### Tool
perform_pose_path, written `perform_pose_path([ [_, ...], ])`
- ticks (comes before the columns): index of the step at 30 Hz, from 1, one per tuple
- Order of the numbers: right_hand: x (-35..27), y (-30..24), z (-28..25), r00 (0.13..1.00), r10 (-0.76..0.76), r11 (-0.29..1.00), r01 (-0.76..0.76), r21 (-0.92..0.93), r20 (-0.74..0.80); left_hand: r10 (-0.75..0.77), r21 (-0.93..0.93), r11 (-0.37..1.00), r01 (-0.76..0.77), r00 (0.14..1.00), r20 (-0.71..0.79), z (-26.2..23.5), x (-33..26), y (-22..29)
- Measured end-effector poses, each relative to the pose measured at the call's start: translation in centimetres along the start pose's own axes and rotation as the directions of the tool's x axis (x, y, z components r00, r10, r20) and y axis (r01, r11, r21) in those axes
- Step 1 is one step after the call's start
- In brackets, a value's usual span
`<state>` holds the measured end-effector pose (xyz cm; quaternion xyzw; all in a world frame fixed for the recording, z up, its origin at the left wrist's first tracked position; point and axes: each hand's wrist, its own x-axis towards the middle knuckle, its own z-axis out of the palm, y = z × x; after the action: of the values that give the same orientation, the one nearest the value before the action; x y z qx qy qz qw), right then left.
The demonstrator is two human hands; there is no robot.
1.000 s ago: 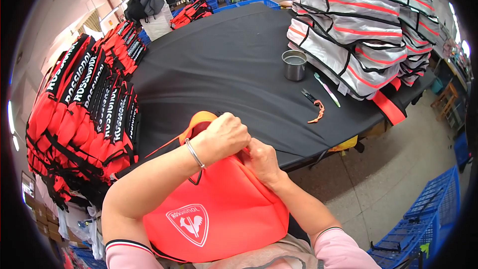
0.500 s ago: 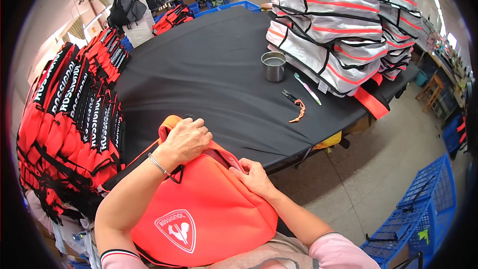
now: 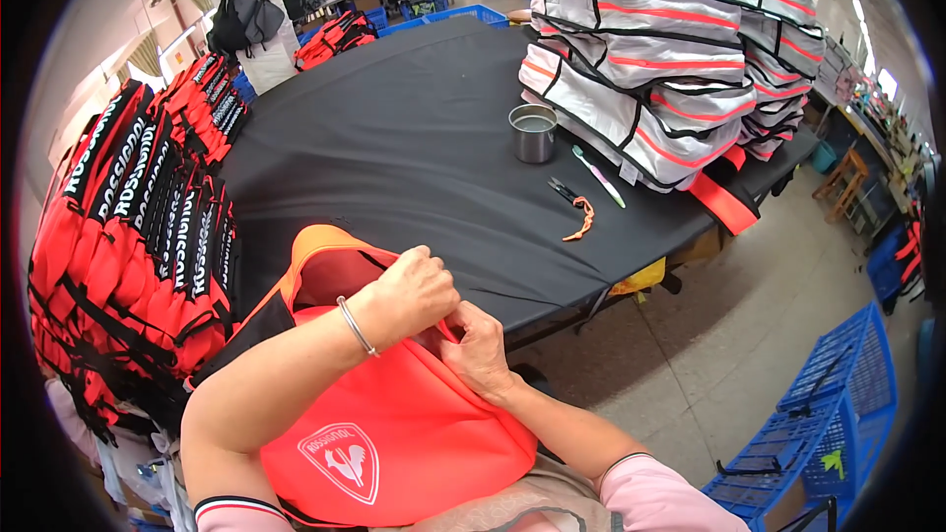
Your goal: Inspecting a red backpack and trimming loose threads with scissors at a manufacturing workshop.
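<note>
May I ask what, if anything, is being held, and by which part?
The red bag, by its opening's edge, in the right hand; the left hand hides its grip.

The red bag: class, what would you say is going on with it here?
A person has the bag at the table. The right hand pinches its rim; the left hand curls close by, fingertips hidden. A cup, toothbrush and snips sit untouched. A red stack is at left, a white pile at right.
</note>
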<state>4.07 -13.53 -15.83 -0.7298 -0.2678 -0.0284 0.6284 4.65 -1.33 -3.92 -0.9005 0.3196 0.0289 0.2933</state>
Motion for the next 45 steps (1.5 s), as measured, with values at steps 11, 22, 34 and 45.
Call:
perform_pose_path([
  [11,-3.8,3.5,-3.7,0.682,0.335,0.563,-0.698,0.443,0.65,0.01,-0.108,0.994,-0.018,0.997,-0.071,2.9,0.2,-1.1],
  [22,-3.2,4.3,-3.8,0.641,0.146,0.394,-0.737,0.549,0.754,0.174,-0.29,0.955,-0.068,0.918,0.357,-0.5,1.5,0.1],
  [34,-3.1,3.9,-3.6,0.722,0.355,0.615,-0.658,0.434,0.593,0.106,-0.441,0.896,0.05,0.941,0.321,0.7,3.0,-0.2],
  [45,-4.0,4.0,-3.6,0.809,0.517,0.842,-0.539,0.005,0.279,0.038,-0.261,0.963,-0.064,0.994,-0.104,6.2,2.6,-0.2],
])
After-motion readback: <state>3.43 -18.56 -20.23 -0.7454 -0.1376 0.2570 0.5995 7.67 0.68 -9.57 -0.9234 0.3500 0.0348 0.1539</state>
